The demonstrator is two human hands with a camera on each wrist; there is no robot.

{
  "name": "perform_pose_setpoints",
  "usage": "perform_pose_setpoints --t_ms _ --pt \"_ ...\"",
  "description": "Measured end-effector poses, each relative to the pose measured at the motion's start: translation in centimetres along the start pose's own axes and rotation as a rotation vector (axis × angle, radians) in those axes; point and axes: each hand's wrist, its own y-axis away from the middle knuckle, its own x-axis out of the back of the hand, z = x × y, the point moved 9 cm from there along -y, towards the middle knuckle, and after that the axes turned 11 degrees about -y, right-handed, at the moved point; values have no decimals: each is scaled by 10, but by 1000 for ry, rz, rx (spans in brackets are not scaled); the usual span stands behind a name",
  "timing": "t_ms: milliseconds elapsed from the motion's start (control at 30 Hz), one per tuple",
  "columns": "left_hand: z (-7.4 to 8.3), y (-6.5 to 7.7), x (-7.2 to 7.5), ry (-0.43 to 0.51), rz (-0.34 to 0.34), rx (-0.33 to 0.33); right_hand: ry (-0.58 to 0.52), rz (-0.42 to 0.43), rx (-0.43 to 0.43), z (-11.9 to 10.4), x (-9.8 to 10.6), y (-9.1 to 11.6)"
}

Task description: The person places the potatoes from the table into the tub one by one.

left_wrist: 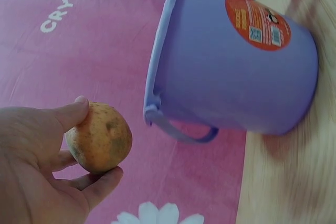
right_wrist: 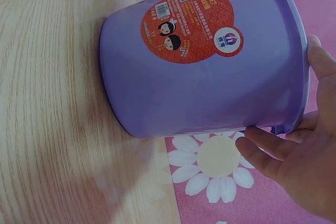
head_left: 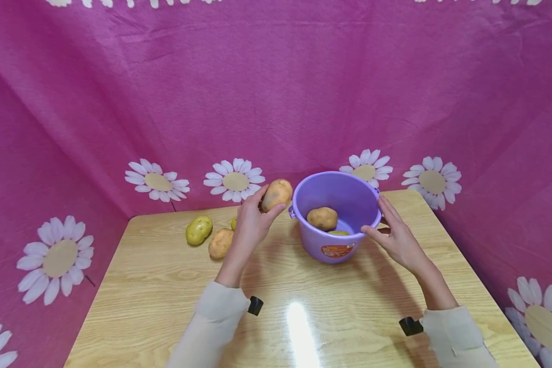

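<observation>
My left hand [head_left: 253, 220] holds a tan potato [head_left: 277, 194] between thumb and fingers, just left of the purple bucket [head_left: 333, 248] at rim height. In the left wrist view, the potato [left_wrist: 102, 139] has a darker patch and stays apart from the bucket [left_wrist: 220, 66]. My right hand [head_left: 397, 240] touches the bucket's right side, its thumb at the rim and the other fingers stretched along the wall. Inside the upright bucket lie a brown potato [head_left: 322, 219] and a yellow-green piece [head_left: 338, 233], mostly hidden by the front rim.
Left of the bucket, a yellow-green potato [head_left: 199, 230] and a tan potato [head_left: 221, 243] lie on the wooden table [head_left: 165, 301]. Another yellow-green one [head_left: 233, 223] is mostly hidden behind my left hand. Pink flowered cloth [head_left: 276, 102] hangs around the table's back and sides.
</observation>
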Motion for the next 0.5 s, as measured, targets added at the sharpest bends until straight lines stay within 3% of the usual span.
perform_pose_setpoints --t_ms 200,500 --pt "20 -3 -13 24 -34 -42 6 2 -5 -1 2 1" --pt "41 -7 -35 -16 -96 -65 0 4 -9 -1 1 0"
